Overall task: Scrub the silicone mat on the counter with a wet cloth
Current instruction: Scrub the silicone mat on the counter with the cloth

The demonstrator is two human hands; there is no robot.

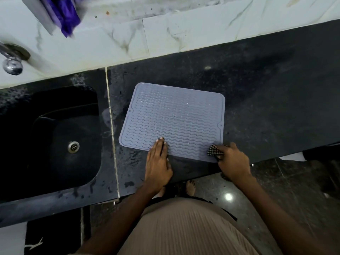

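I can read no text, label, brand or number anywhere here. A white mark shows on the dark floor mat (35,243), perhaps a logo, but it is too cropped to tell.

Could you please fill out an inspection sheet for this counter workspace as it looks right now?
Surface: dark stone counter, streaked and smeared around the mat.
Job's things: grey ribbed silicone mat lying flat; checked cloth on the mat's near right corner.
Clutter: nothing seen on the counter beside the mat.
Grippers: left hand pressing flat on the mat's near edge, fingers straight; right hand gripping the cloth.
Cables: nothing seen.
Surroundings: black sink with metal drain to the left; tap on the white marble wall; purple fabric hanging at the upper left; glossy tiled floor below.
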